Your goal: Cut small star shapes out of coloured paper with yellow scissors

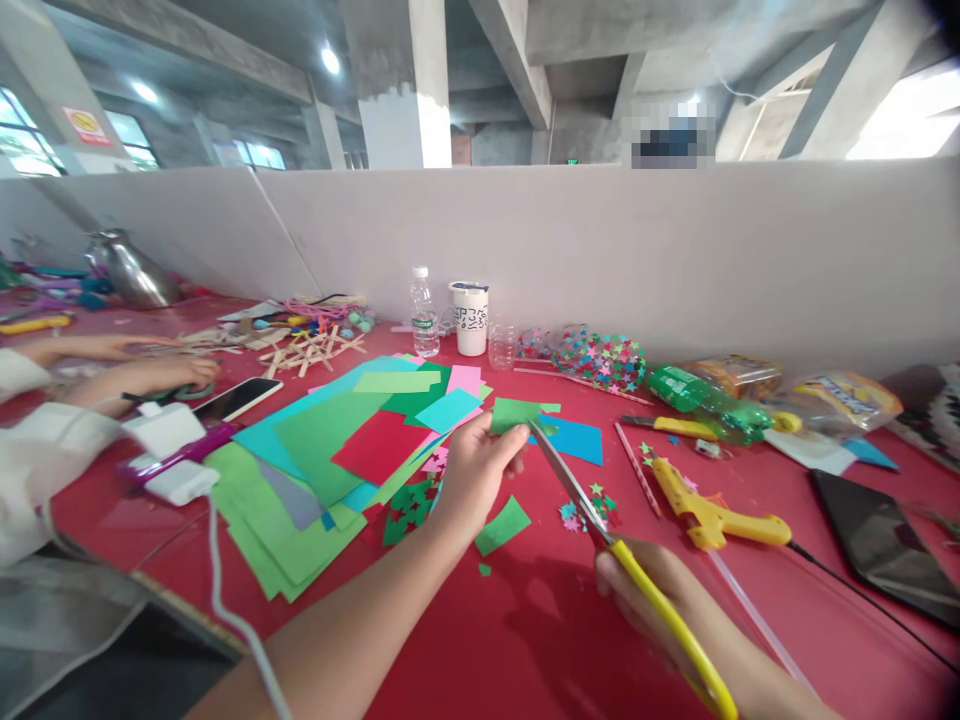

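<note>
My left hand [486,462] pinches a small piece of green paper [514,414] between thumb and fingers above the red table. In my right hand [652,580] is a pair of scissors [664,620] with yellow handles. Their blades point up and to the left, with the tips close to the green paper's lower right corner. Whether the blades touch the paper I cannot tell. Below my left hand lie a green paper scrap [504,527] and a tiny green offcut [485,570]. Small colored stars [589,510] are scattered under the blades.
Stacked colored paper [300,540] spreads at left. A yellow glue gun [720,515], a utility knife [679,428] and a black tablet [885,540] lie at right. Behind stand a water bottle [424,315] and a paper cup [471,320]. Another person's hands [161,375] are at far left.
</note>
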A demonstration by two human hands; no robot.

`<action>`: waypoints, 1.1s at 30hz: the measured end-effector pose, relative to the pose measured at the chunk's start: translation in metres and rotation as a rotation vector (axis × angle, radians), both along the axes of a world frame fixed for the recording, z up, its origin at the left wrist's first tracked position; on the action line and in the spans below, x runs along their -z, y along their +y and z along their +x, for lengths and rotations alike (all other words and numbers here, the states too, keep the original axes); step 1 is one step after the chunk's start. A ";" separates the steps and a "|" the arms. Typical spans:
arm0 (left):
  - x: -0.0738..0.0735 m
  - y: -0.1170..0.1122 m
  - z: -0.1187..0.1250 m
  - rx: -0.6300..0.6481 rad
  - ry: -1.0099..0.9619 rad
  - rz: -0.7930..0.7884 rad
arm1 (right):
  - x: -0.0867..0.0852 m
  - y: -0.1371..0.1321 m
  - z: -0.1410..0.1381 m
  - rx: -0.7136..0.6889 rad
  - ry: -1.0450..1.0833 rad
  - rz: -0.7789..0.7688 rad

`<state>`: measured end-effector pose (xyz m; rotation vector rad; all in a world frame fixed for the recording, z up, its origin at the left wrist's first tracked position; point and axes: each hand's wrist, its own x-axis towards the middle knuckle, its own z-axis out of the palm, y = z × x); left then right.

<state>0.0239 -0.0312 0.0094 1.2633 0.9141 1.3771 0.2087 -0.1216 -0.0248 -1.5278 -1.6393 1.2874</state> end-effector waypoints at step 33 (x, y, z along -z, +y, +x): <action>0.003 0.003 0.000 0.020 -0.053 -0.049 | 0.000 0.004 0.001 -0.059 -0.073 0.070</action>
